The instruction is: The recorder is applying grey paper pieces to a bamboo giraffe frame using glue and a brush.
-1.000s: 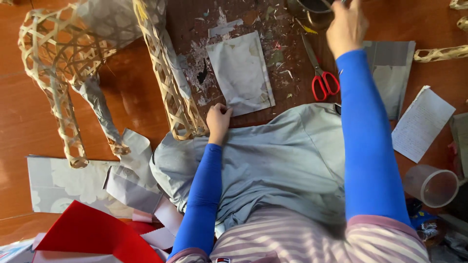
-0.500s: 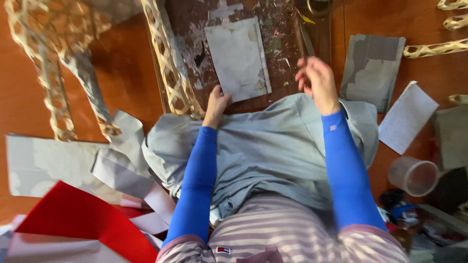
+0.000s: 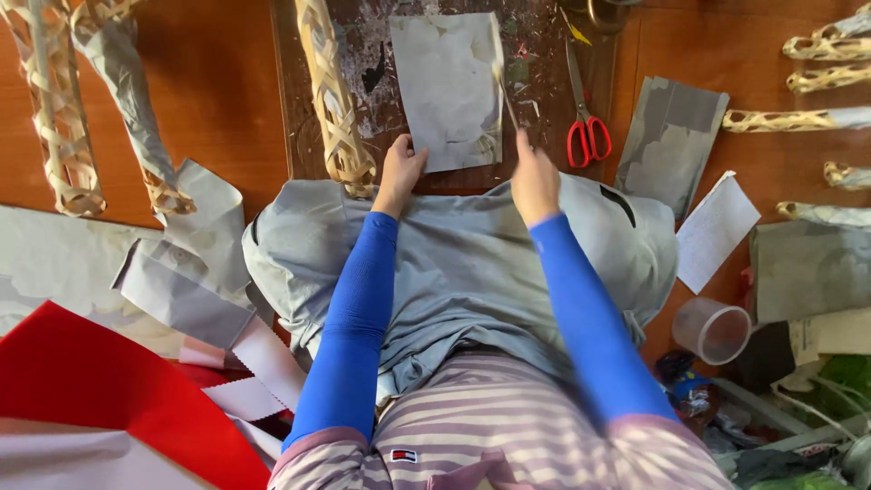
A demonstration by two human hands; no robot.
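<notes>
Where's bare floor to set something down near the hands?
Bare wood lies between the red-handled scissors and the grey sheet, and left of the woven leg. Around the left hand and right hand, grey paper crowds the board.

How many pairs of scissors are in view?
1. The red-handled scissors lie on the dark board, right of the grey sheet and of the right hand. More may hide under the scattered paper.

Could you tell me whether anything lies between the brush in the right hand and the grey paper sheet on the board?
Nothing visible does. The right hand holds a thin brush over the right edge of the grey paper sheet, whose surface is bare. The left hand rests on its lower left corner, and the red-handled scissors lie off to the right.
</notes>
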